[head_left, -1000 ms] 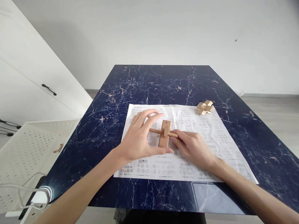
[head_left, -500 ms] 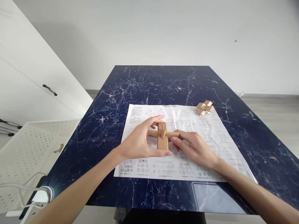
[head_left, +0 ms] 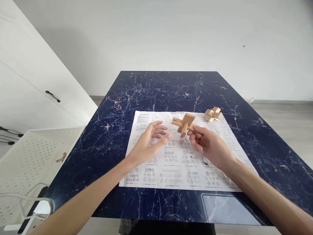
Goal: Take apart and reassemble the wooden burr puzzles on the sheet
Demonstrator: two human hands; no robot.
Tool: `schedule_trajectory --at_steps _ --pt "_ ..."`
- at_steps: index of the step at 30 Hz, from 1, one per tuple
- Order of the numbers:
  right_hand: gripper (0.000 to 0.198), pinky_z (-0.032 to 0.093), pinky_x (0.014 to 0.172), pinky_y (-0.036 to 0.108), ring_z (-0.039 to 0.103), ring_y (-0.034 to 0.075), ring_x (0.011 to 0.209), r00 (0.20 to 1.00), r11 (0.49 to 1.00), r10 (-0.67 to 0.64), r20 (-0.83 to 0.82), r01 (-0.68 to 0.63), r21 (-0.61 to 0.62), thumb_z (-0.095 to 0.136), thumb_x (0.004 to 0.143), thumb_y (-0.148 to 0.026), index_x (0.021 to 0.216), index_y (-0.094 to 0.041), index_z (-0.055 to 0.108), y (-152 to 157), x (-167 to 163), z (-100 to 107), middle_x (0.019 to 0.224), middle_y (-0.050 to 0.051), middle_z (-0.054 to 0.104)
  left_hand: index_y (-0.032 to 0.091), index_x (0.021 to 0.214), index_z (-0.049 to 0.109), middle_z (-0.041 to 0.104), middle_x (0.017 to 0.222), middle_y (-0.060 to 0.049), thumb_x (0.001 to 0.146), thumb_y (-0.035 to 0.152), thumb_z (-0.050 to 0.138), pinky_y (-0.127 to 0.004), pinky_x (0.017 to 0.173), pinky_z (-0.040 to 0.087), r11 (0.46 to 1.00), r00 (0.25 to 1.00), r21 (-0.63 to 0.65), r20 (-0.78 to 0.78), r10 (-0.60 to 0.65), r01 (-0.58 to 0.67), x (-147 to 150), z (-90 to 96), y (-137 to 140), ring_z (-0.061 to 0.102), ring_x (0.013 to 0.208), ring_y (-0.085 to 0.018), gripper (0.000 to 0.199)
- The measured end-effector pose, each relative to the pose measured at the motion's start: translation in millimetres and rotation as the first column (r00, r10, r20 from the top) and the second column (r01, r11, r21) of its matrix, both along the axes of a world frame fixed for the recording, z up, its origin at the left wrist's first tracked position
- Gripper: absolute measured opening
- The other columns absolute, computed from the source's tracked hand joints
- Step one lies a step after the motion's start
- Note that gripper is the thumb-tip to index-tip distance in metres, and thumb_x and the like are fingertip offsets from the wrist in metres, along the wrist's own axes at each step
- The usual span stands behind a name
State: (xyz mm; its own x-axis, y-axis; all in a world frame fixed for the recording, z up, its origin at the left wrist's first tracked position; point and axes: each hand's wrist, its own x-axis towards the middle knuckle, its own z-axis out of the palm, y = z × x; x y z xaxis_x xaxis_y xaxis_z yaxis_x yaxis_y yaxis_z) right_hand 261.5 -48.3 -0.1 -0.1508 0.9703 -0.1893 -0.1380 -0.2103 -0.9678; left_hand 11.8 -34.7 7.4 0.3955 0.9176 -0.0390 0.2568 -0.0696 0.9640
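Observation:
A wooden interlocking puzzle [head_left: 187,119] of crossed bars is held up at a tilt above the printed sheet. My right hand [head_left: 210,143] pinches one bar's end between thumb and fingers. Dark markings show on the bar end that points left. To its left, my left hand [head_left: 153,140] is empty, with fingers curved and apart, hovering over the paper. The large white instruction sheet [head_left: 146,147] carries rows of small printed diagrams. Near its far right corner sits a second wooden puzzle [head_left: 213,114] of pointed blocks, untouched.
The sheet lies on a dark blue marble-patterned table [head_left: 156,88]. A clear rectangular panel [head_left: 228,209] lies at the near right edge. On the left are a white perforated shelf [head_left: 31,160] with a small wooden piece [head_left: 61,157], and a white cable [head_left: 24,197].
My left hand has let go of the wooden puzzle and opened. My right hand has lifted the puzzle up and to the right, turning and tilting it.

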Motion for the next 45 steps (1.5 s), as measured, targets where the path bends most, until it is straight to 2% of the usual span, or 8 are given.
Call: schedule_trajectory --at_steps 6,16,25,28,31,33,40,45 --pt "0.019 0.018 0.035 0.025 0.014 0.011 0.048 0.977 0.997 -0.015 -0.213 -0.001 -0.075 0.063 0.093 -0.040 0.098 -0.021 0.066 9 8 4 0.067 -0.004 0.048 0.025 0.141 0.054 0.067 0.139 -0.011 0.106 0.054 0.060 -0.052 0.113 0.054 0.998 0.997 0.053 -0.071 0.029 -0.025 3 0.2 -3 0.065 0.129 -0.027 0.046" --pt "0.024 0.015 0.038 0.024 0.004 0.012 0.051 0.975 0.995 -0.053 -0.217 0.069 0.069 0.058 0.103 -0.050 0.119 -0.032 0.063 5 1 -8 0.070 -0.008 0.039 0.026 0.136 0.059 0.069 0.133 -0.010 0.106 0.056 0.058 -0.049 0.106 0.058 0.998 0.994 0.068 -0.108 0.027 -0.019 3 -1.4 -3 0.066 0.125 -0.027 0.043" --pt "0.041 0.028 0.043 0.031 0.013 0.016 0.050 0.992 0.931 -0.103 0.075 0.070 0.357 0.033 0.112 -0.046 0.144 -0.044 0.059 -1 -2 3 0.078 -0.003 0.051 0.025 0.132 0.062 0.069 0.134 -0.008 0.107 0.058 0.056 -0.048 0.106 0.056 0.999 0.990 0.046 -0.144 0.005 0.001 3 1.9 -4 0.065 0.125 -0.027 0.042" --pt "0.034 0.029 0.044 0.028 0.016 0.014 0.051 0.991 0.956 -0.081 -0.110 0.108 0.273 0.048 0.109 -0.041 0.141 -0.047 0.061 -4 -3 5 0.079 -0.004 0.048 0.025 0.131 0.063 0.069 0.133 -0.009 0.107 0.059 0.055 -0.047 0.103 0.057 0.999 0.988 0.049 -0.156 0.002 0.006 3 0.9 -3 0.065 0.125 -0.028 0.042" --pt "0.014 0.028 0.046 0.024 0.019 0.010 0.051 0.934 0.990 -0.060 -0.351 0.102 0.101 0.066 0.102 -0.037 0.116 -0.039 0.072 -6 -4 4 0.078 -0.005 0.045 0.025 0.129 0.065 0.070 0.131 -0.008 0.107 0.056 0.056 -0.045 0.102 0.057 0.998 0.986 0.068 -0.164 0.002 0.009 3 0.2 -2 0.066 0.122 -0.026 0.039" --pt "0.006 0.028 0.048 0.024 0.024 0.008 0.051 0.926 0.998 -0.012 -0.378 0.034 0.052 0.072 0.100 -0.036 0.104 -0.032 0.072 -7 -5 3 0.075 -0.005 0.046 0.024 0.125 0.066 0.071 0.127 -0.007 0.107 0.052 0.057 -0.044 0.101 0.056 0.995 0.985 0.093 -0.171 -0.005 0.021 4 0.4 -1 0.067 0.118 -0.025 0.034" --pt "0.023 0.035 0.053 0.029 0.046 0.012 0.058 0.968 0.970 0.189 0.162 -0.210 0.125 0.067 0.102 -0.046 0.106 -0.023 0.069 -11 -17 -5 0.079 -0.001 0.060 0.023 0.114 0.070 0.073 0.116 -0.006 0.107 0.037 0.058 -0.040 0.091 0.056 0.975 0.976 0.200 -0.209 -0.055 0.097 5 1.5 1 0.069 0.107 -0.023 0.020" --pt "0.034 0.039 0.052 0.029 0.050 0.015 0.058 0.954 0.983 0.112 0.279 -0.147 0.107 0.065 0.101 -0.049 0.124 -0.024 0.061 -13 -18 -8 0.067 -0.004 0.054 0.023 0.112 0.070 0.072 0.114 -0.005 0.107 0.037 0.059 -0.040 0.089 0.055 0.973 0.976 0.200 -0.204 -0.074 0.116 5 0.0 2 0.067 0.103 -0.022 0.019"
